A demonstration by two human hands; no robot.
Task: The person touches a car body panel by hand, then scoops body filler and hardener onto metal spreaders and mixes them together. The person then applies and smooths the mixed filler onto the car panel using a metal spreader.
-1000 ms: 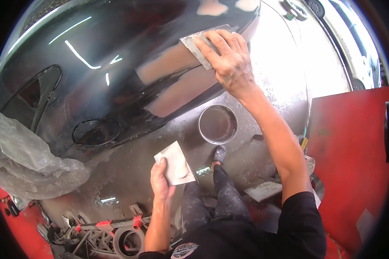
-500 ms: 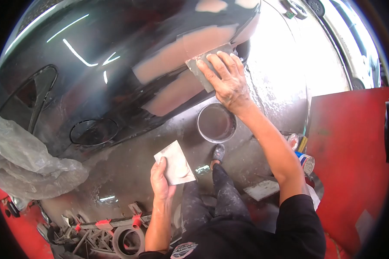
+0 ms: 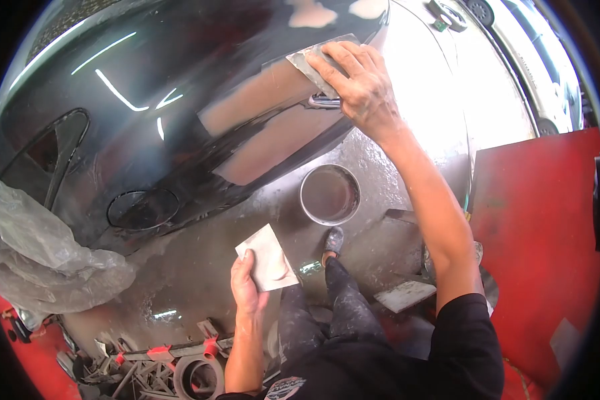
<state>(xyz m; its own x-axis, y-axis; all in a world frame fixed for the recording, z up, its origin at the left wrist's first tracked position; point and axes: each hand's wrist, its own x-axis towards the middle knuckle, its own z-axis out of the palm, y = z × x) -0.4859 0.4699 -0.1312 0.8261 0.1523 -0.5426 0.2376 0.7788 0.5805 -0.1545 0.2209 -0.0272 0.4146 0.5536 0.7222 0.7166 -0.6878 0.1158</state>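
My right hand (image 3: 367,83) presses a flat grey metal spreader (image 3: 317,67) against the black car bumper (image 3: 160,40), at the upper end of a pinkish-brown filler patch (image 3: 247,97). A second filler patch (image 3: 273,147) lies below it, with a dark groove between the two. Lower down, my left hand (image 3: 247,283) grips a pale square plate (image 3: 267,257) by its edge, thumb on top. A small mound of light paste sits near that plate's lower corner. The plate is apart from the bumper.
A round basin (image 3: 330,193) stands on the floor beyond my foot. Crumpled clear plastic (image 3: 47,247) hangs at the left. A red panel (image 3: 540,247) stands at the right, near a flat board (image 3: 405,295). Metal parts (image 3: 153,377) lie at the bottom left.
Over the last half second my right hand has moved up with the spreader, from the gap between the patches to the upper patch. My left hand has barely moved.
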